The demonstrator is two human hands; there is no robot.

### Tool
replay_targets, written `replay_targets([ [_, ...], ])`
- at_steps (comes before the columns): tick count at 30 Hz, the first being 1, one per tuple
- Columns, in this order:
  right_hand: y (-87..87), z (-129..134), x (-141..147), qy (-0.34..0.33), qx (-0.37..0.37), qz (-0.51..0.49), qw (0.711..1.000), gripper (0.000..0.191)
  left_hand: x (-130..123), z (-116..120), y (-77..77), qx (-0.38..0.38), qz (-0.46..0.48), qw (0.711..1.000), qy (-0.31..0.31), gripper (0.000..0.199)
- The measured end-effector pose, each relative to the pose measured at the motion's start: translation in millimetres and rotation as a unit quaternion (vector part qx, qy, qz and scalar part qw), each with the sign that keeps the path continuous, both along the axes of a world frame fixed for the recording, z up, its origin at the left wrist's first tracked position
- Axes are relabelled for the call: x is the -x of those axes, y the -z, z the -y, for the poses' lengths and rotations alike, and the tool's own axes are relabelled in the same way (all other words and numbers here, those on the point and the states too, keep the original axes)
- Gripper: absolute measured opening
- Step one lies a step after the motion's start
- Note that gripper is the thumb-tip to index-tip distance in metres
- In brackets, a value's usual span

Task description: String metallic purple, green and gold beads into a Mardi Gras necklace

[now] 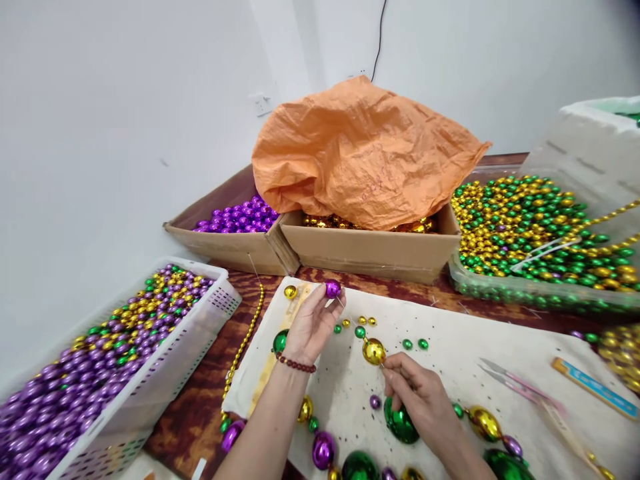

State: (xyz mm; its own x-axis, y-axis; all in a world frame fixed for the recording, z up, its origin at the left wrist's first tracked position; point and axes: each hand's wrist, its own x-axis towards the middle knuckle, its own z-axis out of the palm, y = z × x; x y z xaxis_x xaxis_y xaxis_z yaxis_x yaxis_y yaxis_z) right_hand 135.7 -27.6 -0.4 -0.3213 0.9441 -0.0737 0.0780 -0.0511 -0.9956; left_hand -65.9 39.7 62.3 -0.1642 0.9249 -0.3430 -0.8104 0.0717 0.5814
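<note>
Well, unreadable writing on orange sheet behind purple bead.

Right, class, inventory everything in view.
boxes: two, brown, back
sack: one, orange, centre back
basket: one, white, left
tub: one, clear, right
foam box: one, white, right
cloth: one, white, centre
beads: many, purple, gold, green, mostly containers
bead string: one, gold, beside cloth
scissors: one, pink, cloth
strip: one, orange, blue, cloth
table: one, reddish, beneath
wall: one, white, behind
socket: one, white, wall
cord: one, black, wall
bracelet: one, maroon, left wrist
left hand: one, bare, centre
right hand: one, bare, centre
</note>
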Motion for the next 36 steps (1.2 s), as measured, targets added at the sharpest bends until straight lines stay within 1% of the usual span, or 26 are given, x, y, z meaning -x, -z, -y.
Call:
replay_targets([
  [5,-0.6,1,-2,-0.012,-0.001,-0.003,1.000,0.026,2,1,1.9,0.021,-0.013,0.999,0.027,0.010],
  [12,-4.3,-1,-4,-0.044,0.014,0.008,0.999,0.024,0,5,-0.6,-0.021,-0.044,0.998,0.045,0.013],
  [17,-4.1,1,-2,-0.029,0.014,0.004,0.999,0.023,-5,9,-3.3,-0.056,-0.074,0.995,0.024,0.021],
  [20,-3.3,1,0,-0.025,0.012,0.000,1.000,0.022,-11,13,-5.6,-0.076,-0.094,0.992,0.029,0.026],
  [24,-4.2,-5,5,-0.015,0.020,-0.015,1.000,0.023,-20,20,-8.3,-0.093,-0.111,0.988,0.052,0.025],
  [30,-3.6,-9,7,-0.015,0.047,-0.048,0.998,0.022,-24,25,-7.3,-0.109,-0.119,0.986,0.041,0.027],
  [36,-3.6,-11,10,-0.014,0.055,-0.092,0.994,0.021,-30,28,-4.0,-0.092,-0.138,0.983,0.075,0.024],
])
